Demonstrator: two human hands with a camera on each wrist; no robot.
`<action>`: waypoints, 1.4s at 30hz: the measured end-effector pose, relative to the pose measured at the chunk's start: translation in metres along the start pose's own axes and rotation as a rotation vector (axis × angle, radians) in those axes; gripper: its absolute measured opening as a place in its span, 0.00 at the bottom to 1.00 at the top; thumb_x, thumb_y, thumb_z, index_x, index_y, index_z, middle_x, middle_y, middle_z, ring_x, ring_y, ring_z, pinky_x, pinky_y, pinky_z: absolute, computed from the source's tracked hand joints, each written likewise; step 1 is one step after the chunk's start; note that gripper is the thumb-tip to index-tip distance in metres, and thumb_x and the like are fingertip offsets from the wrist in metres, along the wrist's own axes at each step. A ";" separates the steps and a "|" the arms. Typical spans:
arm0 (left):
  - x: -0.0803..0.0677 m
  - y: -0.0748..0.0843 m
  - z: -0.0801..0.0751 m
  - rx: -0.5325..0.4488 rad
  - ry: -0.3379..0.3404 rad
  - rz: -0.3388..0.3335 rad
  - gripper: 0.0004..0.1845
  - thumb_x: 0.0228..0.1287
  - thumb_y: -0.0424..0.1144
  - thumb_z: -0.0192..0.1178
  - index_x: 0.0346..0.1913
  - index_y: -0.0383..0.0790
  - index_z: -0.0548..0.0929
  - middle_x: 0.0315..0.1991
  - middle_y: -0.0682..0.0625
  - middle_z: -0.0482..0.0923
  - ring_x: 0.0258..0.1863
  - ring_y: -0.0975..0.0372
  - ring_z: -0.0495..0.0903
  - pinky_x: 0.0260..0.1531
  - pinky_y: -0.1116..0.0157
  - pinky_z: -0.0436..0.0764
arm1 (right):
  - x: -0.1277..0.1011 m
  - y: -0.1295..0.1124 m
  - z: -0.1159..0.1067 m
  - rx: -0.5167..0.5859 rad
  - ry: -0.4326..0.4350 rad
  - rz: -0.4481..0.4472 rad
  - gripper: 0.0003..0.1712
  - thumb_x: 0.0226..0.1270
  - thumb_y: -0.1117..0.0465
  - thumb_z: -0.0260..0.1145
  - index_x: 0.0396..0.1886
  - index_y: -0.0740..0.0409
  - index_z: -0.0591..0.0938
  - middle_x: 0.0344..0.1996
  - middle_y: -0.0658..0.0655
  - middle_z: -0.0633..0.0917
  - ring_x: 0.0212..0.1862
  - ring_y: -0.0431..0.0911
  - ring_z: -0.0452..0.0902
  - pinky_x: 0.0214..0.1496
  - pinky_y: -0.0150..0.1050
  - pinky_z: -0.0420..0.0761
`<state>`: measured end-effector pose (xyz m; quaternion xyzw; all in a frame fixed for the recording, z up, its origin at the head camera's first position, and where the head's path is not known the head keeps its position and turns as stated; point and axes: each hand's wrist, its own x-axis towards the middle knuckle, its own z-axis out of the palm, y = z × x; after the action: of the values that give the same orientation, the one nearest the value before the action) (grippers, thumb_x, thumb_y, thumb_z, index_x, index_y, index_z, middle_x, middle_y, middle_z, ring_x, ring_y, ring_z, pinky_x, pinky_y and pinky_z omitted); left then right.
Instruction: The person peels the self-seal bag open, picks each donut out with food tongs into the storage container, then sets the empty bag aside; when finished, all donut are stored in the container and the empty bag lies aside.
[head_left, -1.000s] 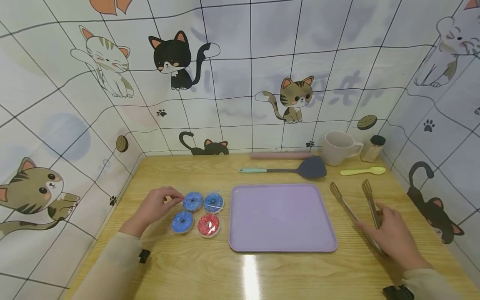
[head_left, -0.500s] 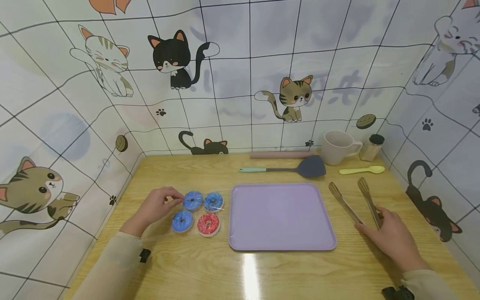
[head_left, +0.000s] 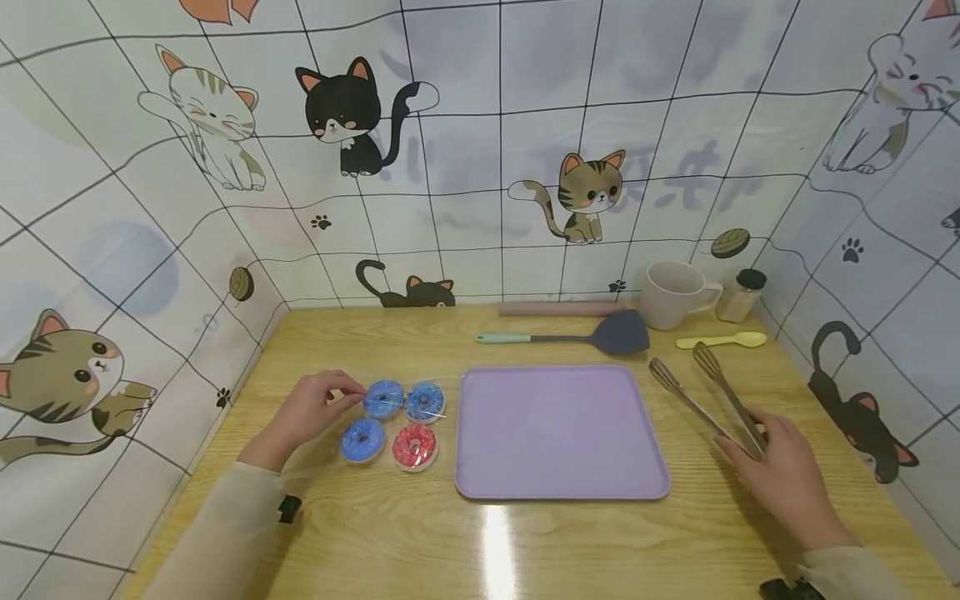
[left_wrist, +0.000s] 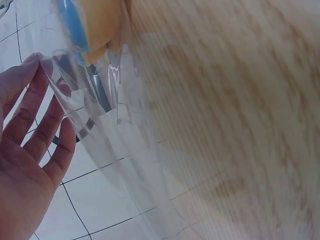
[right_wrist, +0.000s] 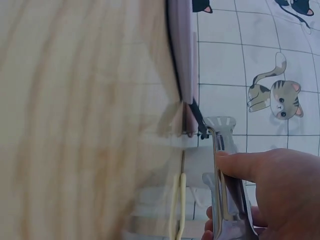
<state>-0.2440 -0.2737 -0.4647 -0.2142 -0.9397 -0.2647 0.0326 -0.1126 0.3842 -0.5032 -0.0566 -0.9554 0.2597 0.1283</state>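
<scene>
My left hand (head_left: 307, 412) pinches the edge of a clear plastic bag (left_wrist: 100, 125) between thumb and index finger, the other fingers spread behind it. Inside or under the film lie three blue toy donuts (head_left: 362, 440) and a red donut (head_left: 414, 447), all with sprinkles, on the table left of a lilac tray (head_left: 558, 433). In my right hand (head_left: 783, 475) are metal tongs (head_left: 727, 392), gripped near the middle with their two slotted ends spread apart, pointing away from me. The right wrist view shows the thumb pressed along one arm of the tongs (right_wrist: 227, 190).
Behind the tray lie a dark spatula (head_left: 615, 333) with a mint handle and a pink rolling pin (head_left: 558, 309). At the back right stand a pale mug (head_left: 671, 296) and a black-lidded jar (head_left: 738, 297), with a yellow spoon (head_left: 723, 340) before them. Cat-printed walls enclose the wooden table (head_left: 405, 533).
The tongs' ends have shifted forward and to the left, and my right hand has moved slightly with them. My left hand has stayed at the plastic by the donuts.
</scene>
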 end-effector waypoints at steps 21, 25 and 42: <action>0.004 0.005 -0.002 0.006 0.011 0.004 0.04 0.72 0.37 0.66 0.43 0.44 0.90 0.41 0.54 0.88 0.42 0.60 0.83 0.42 0.57 0.80 | 0.015 -0.102 0.015 0.033 -0.029 -0.432 0.30 0.61 0.59 0.79 0.63 0.55 0.82 0.56 0.57 0.85 0.56 0.55 0.79 0.51 0.56 0.81; 0.005 0.006 -0.001 -0.010 0.004 -0.002 0.04 0.72 0.37 0.66 0.44 0.44 0.90 0.42 0.53 0.88 0.42 0.59 0.83 0.43 0.56 0.81 | 0.017 -0.119 0.027 0.021 -0.079 -0.482 0.27 0.64 0.57 0.78 0.63 0.50 0.82 0.56 0.51 0.85 0.52 0.46 0.81 0.46 0.48 0.84; 0.002 0.005 0.002 -0.016 -0.003 -0.017 0.04 0.72 0.36 0.66 0.44 0.43 0.89 0.41 0.53 0.87 0.42 0.60 0.82 0.41 0.60 0.81 | 0.039 -0.192 0.064 0.017 -0.242 -0.620 0.22 0.68 0.52 0.74 0.61 0.43 0.85 0.59 0.50 0.86 0.61 0.48 0.82 0.59 0.51 0.82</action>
<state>-0.2438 -0.2684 -0.4639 -0.2069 -0.9394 -0.2721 0.0273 -0.1756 0.1957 -0.4499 0.2690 -0.9333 0.2213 0.0873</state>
